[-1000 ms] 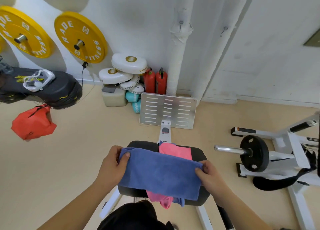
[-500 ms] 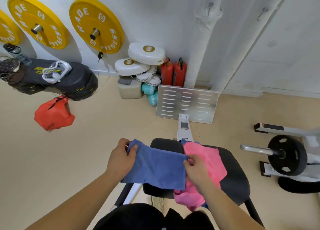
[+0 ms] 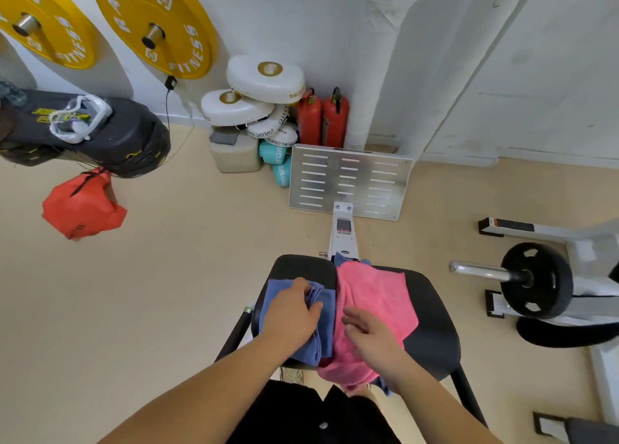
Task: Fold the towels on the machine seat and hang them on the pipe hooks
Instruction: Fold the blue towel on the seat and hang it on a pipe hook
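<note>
Starting at the left of the frame: the yellow plates [image 3: 154, 24] on the wall and the red bag [image 3: 83, 205] below them play no part in this.

Coming in to lower centre, my left hand [image 3: 291, 313] is down on the blue towel [image 3: 330, 326]. The fingers are curled and clamped on a bunch of its folds, thumb side toward the pink. The blue towel lies on the left part of the seat [image 3: 432, 329], gathered into a narrow band with layers showing at its right edge. I'd call that fold nearly made, but it isn't tidy yet.

Just to the right, my right hand [image 3: 371, 334] is over the pink towel [image 3: 371, 289]. Its fingers are apart and loose, pointing left, and they grip nothing. I can't tell whether they rest on the cloth or float just above it.

The pink towel is spread and rumpled across the middle of the seat, its near end spilling over the front edge, so it is not folded at all. A scrap of other blue cloth [image 3: 345, 259] peeks out from under its far edge, so there may be a third piece waiting.

Up in the upper right of centre stands the white pipe [image 3: 368, 75], with nothing draped on the stretch I can see. The hooks are too small for me to pick out.

So, by my reckoning, it's early going. One fold is close, the pink one is untouched, and all the hanging is yet to come.
</note>
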Demonstrator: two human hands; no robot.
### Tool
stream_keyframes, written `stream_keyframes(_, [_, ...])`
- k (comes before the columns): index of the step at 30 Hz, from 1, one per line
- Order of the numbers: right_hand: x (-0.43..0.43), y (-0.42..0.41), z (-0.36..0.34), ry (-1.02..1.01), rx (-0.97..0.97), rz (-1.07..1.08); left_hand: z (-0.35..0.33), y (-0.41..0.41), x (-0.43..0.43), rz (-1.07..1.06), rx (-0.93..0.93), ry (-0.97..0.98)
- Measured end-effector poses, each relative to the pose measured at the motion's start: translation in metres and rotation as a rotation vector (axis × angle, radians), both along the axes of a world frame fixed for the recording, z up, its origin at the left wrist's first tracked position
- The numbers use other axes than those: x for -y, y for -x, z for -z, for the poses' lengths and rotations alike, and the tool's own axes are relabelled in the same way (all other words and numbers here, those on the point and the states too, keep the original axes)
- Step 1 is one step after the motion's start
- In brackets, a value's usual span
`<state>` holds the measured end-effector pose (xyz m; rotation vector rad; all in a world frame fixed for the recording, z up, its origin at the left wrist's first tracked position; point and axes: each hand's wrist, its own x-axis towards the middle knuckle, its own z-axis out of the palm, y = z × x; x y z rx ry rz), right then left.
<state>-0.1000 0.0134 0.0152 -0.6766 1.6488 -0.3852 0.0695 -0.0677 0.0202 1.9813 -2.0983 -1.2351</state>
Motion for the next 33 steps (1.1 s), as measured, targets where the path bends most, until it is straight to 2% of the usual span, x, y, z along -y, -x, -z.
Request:
stream_keyframes(5, [0.000,0.006,0.001,0.018,0.062,-0.098,0.021,0.020,-0.004,0.145,0.114,-0.060])
stream_keyframes(9, [0.001,-0.001,0.006,0.059,-0.009,-0.176,0.022,0.012,-0.010,0.187,0.064,-0.132])
stream_keyframes(12, [0.006,-0.007,0.009,0.203,-0.257,-0.223,0.017,-0.012,-0.012,-0.016,0.092,-0.079])
stream_keyframes(15, [0.013,-0.018,0.011,0.367,-0.497,-0.463,0.015,-0.041,-0.011,-0.219,0.174,-0.036])
stream_keyframes(17, [0.016,-0.029,0.017,0.402,-0.567,-0.610,0.019,-0.051,-0.011,-0.319,0.121,-0.139])
stream_keyframes(20, [0.015,-0.043,0.030,0.327,-0.581,-0.741,0.029,-0.053,-0.012,-0.432,-0.014,-0.264])
stream_keyframes(23, [0.013,-0.047,0.041,0.250,-0.577,-0.714,0.030,-0.049,-0.008,-0.565,-0.133,-0.396])
stream_keyframes(25, [0.012,-0.048,0.044,0.226,-0.586,-0.717,0.030,-0.049,-0.007,-0.575,-0.142,-0.458])
stream_keyframes(33, [0.016,-0.071,0.042,0.282,-0.725,-0.595,0.015,-0.053,-0.006,-0.334,-0.155,-0.264])
